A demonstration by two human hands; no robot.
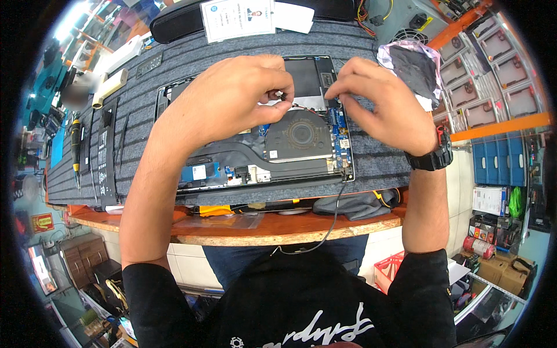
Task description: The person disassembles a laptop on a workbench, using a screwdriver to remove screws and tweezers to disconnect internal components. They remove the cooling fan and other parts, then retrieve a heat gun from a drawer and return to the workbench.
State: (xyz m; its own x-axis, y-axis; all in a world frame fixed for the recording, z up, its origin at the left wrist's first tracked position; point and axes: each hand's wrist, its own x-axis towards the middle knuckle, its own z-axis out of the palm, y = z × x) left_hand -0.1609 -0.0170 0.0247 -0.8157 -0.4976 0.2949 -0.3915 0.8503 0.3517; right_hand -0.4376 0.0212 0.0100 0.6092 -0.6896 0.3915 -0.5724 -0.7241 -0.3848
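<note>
An opened laptop [261, 184] lies on a grey striped mat, its inside bared. My left hand [246, 93] reaches over it with thumb and forefinger closed on a small dark part with a shiny end [279, 94]. Below those fingertips sits the round black cooling fan [301, 134], and thin red and black wires [304, 108] run along its upper edge. My right hand [380, 98] bends over the laptop's right side, fingertips drawn together beside the blue circuit board [341, 124]. What the right fingertips hold, if anything, is too small to make out. A black watch [432, 155] is on my right wrist.
A screwdriver [76, 145] and a long black battery [108, 151] lie on the mat [136, 124] at left. Behind the laptop rests a black case [180, 23] with a printed card [238, 20]. A crumpled cloth [409, 66] sits at right. A cable [331, 229] hangs past the wooden edge [272, 235].
</note>
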